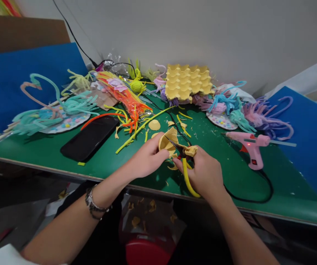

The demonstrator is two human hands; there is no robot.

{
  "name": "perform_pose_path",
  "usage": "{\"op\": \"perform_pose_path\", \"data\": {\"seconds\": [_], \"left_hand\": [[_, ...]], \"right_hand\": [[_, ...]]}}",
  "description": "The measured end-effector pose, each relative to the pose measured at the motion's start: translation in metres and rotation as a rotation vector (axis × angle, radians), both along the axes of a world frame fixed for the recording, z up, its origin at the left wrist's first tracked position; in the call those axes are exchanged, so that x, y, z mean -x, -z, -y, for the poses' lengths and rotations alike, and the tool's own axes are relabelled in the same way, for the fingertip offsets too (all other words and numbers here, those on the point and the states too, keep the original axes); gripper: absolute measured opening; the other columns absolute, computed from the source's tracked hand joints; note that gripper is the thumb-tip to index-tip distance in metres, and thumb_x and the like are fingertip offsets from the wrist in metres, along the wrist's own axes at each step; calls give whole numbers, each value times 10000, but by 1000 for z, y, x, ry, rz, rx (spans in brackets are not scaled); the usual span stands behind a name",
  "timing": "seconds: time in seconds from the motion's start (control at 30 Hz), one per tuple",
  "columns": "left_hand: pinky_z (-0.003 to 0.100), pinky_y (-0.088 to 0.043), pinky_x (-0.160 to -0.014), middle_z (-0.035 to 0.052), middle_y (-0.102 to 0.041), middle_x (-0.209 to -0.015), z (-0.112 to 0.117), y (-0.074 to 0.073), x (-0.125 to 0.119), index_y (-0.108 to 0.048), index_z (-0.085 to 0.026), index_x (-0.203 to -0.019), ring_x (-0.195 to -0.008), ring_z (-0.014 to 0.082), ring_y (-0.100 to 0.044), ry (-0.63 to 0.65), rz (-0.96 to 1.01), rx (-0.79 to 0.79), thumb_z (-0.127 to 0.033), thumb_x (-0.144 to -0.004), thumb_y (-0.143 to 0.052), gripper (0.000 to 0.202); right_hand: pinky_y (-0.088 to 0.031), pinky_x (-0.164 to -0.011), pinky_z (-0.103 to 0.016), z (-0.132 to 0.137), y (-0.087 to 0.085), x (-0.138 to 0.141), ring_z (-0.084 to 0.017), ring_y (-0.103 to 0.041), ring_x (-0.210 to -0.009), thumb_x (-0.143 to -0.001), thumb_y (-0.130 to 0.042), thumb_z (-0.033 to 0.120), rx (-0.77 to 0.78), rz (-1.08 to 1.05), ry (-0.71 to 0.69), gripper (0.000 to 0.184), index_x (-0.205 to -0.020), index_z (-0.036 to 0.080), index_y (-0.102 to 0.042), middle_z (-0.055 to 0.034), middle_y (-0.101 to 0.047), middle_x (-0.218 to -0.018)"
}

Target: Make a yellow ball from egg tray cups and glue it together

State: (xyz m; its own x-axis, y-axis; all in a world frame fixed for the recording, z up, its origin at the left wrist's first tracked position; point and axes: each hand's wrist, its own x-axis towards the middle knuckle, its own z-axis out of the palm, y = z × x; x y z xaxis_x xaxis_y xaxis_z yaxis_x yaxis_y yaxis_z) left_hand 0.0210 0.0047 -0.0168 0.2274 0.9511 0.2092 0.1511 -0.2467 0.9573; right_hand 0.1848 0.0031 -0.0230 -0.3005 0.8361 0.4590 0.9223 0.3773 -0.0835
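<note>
Between the fingers of my left hand (pixel 151 158) is a yellow egg-carton cup (pixel 167 142) with a ragged edge. My right hand (pixel 206 171) grips yellow-handled pliers or cutters (pixel 186 176), whose dark pointed jaws reach to the cup's opening. A torn scrap of the same carton (pixel 190 151) sits by my right thumb and the tool. Beyond my hands lies a rounded carton piece (pixel 154 124), with small trimmings around it. The larger egg-carton sheet (pixel 188 82) rests on fuzzy bundles at the back.
A black phone (pixel 92 138) lies at left. A pink glue gun (pixel 250 145), its light lit, stands at right with a cable on the green table (pixel 279 184). Fuzzy-stem figures (pixel 56 110), orange and yellow stems (pixel 129 97) and blue boards (pixel 304 136) surround the workspace.
</note>
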Motion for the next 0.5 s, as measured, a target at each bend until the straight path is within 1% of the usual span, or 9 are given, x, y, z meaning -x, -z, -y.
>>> {"op": "perform_pose_path", "data": {"seconds": [0.1, 0.2, 0.27, 0.3, 0.33, 0.37, 0.43, 0.5], "left_hand": [[218, -316, -514, -33, -381, -656, 0, -5, 3, -400, -184, -663, -583, 91, -354, 17, 67, 45, -194, -607, -412, 58], [203, -257, -452, -55, -335, -573, -1, -8, 7, -408, -185, -660, -503, 71, -294, 83, 157, 109, -176, -583, -409, 77], [199, -205, -413, -69, -292, -523, -3, -7, 9, -381, -190, -643, -449, 57, -245, 153, 214, 188, -178, -581, -406, 68], [198, -190, -402, -74, -281, -510, -3, -6, 8, -369, -193, -642, -432, 52, -231, 176, 236, 220, -185, -588, -408, 67], [196, -188, -396, -77, -279, -507, -4, -5, 7, -365, -195, -651, -421, 49, -228, 172, 259, 236, -197, -603, -412, 68], [195, -200, -396, -77, -287, -514, -3, -4, 5, -369, -196, -671, -419, 50, -238, 137, 282, 229, -214, -624, -416, 69], [197, -254, -415, -68, -319, -550, -2, -1, -1, -384, -198, -722, -442, 59, -284, -5, 301, 154, -257, -682, -410, 76], [210, -306, -459, -55, -347, -591, 0, 3, -6, -393, -198, -749, -489, 75, -330, -153, 240, 47, -287, -741, -378, 90]], "right_hand": [[-259, -460, -250, 0, 0, -1, -146, -514, -449, -836, -210, 625, -75, 9, -38, 637, -632, 162, -598, -64, -593, -575], [-244, -450, -244, 1, 0, -2, -134, -507, -445, -850, -230, 605, -122, -8, -74, 636, -613, 154, -610, -64, -592, -551], [-243, -445, -238, 1, 0, -2, -126, -493, -435, -851, -252, 599, -123, -40, -92, 625, -607, 153, -615, -55, -578, -522], [-248, -444, -234, 1, 0, -2, -123, -483, -430, -848, -262, 602, -111, -61, -96, 620, -601, 154, -612, -49, -566, -506], [-254, -444, -229, 1, 0, -1, -120, -473, -426, -841, -270, 609, -92, -85, -94, 617, -592, 157, -607, -44, -554, -493], [-261, -444, -225, 1, 0, 0, -119, -464, -425, -833, -275, 620, -67, -111, -87, 615, -582, 160, -598, -40, -544, -484], [-268, -444, -224, 0, 0, 3, -121, -455, -431, -815, -271, 643, -7, -158, -63, 616, -566, 167, -573, -39, -535, -485], [-271, -447, -229, -2, 1, 6, -131, -460, -447, -800, -263, 661, 56, -190, -33, 611, -569, 174, -552, -44, -541, -505]]}}
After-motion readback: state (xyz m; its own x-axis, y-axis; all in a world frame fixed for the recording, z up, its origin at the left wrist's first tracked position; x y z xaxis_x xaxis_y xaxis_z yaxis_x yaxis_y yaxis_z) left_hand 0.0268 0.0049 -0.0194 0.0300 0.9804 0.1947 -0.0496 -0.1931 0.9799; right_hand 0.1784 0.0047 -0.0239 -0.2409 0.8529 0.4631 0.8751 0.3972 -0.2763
